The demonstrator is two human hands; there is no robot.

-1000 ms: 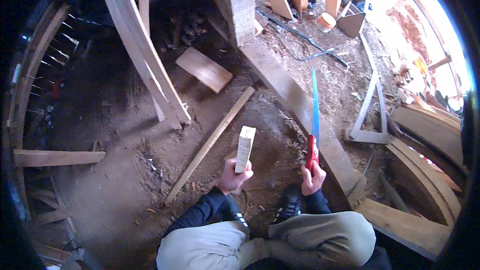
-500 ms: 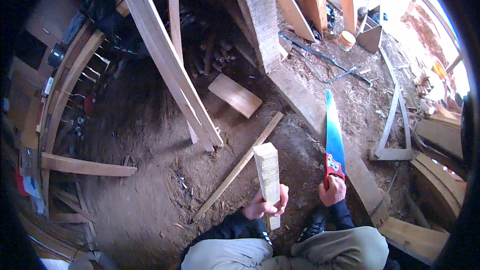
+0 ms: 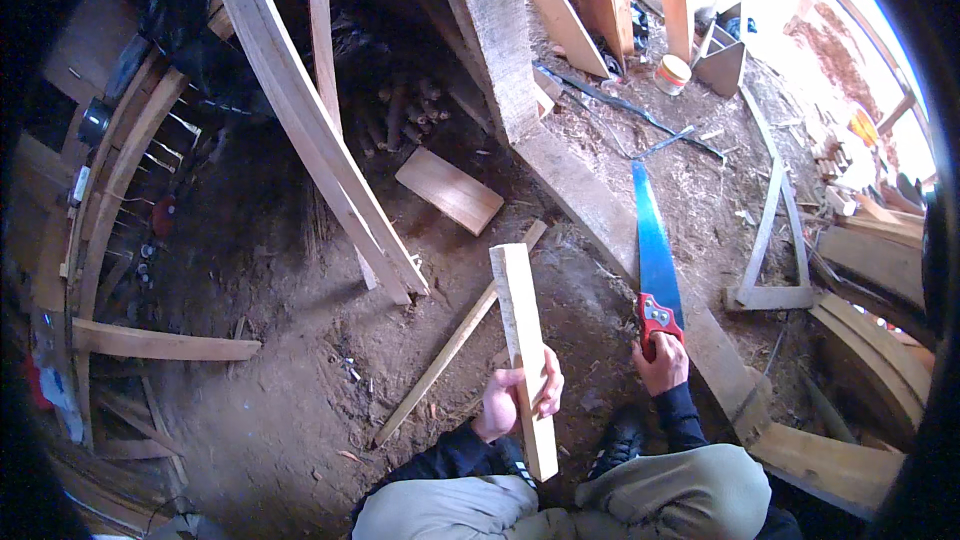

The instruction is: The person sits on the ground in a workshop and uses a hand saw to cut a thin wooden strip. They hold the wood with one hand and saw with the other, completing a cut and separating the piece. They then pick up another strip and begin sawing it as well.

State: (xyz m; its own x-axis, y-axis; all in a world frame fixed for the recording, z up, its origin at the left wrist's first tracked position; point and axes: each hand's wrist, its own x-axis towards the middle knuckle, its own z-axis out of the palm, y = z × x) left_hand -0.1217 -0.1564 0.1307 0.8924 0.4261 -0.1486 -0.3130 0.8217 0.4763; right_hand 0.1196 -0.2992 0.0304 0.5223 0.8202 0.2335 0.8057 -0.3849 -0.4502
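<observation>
A short pale wood block (image 3: 520,320) stands tilted in my left hand (image 3: 500,405), its fingers wrapped round the lower half. The block's upper end points away from me. My right hand (image 3: 661,364) is closed round the red handle of a handsaw (image 3: 657,240). The saw's blue blade points away, over the long beam on the ground, and is apart from the block. Beneath the block a thin wooden strip (image 3: 435,373) lies slantwise on the dirt floor.
A flat board (image 3: 450,190) lies on the dirt ahead. Long leaning planks (image 3: 310,130) rise at the left. A beam (image 3: 585,205) runs from an upright post (image 3: 490,35) toward my right knee. Farther right are a triangular wooden frame (image 3: 770,295) and a small tub (image 3: 672,74).
My left hand has tipped the wood block, so more of its length shows. The saw, still in my right hand, keeps nearly the same pose. The whole view has shifted slightly.
</observation>
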